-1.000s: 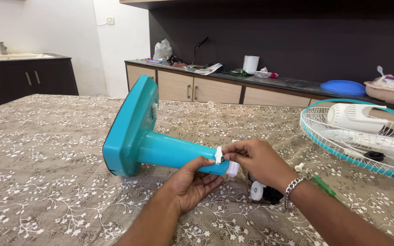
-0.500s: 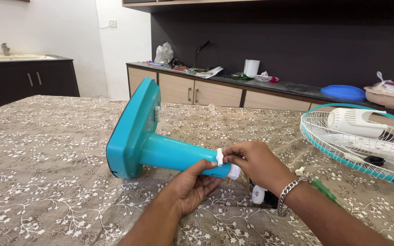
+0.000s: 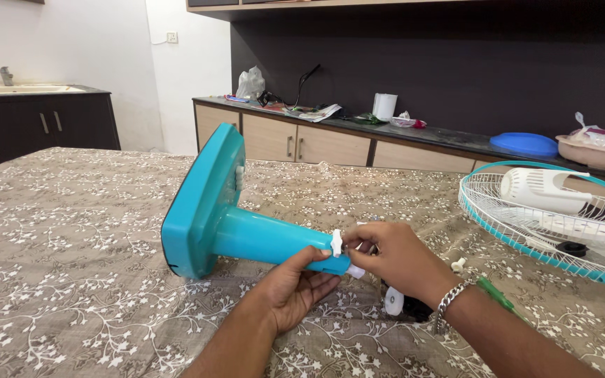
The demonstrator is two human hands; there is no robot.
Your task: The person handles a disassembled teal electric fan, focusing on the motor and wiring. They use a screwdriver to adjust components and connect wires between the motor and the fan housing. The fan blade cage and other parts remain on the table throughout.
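Teal fan stand [image 3: 246, 234] lies on its side, axis 10-to-4; left hand [image 3: 295, 290] cups the neck end, right hand [image 3: 400, 259] pinches the white knob [image 3: 336, 243].

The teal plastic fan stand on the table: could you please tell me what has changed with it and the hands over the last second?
Hardly anything moved. The teal plastic fan stand lies on its side as before; the left hand still cradles its neck, and the right hand still pinches the small white plastic knob. The white wire fan guard stayed put.
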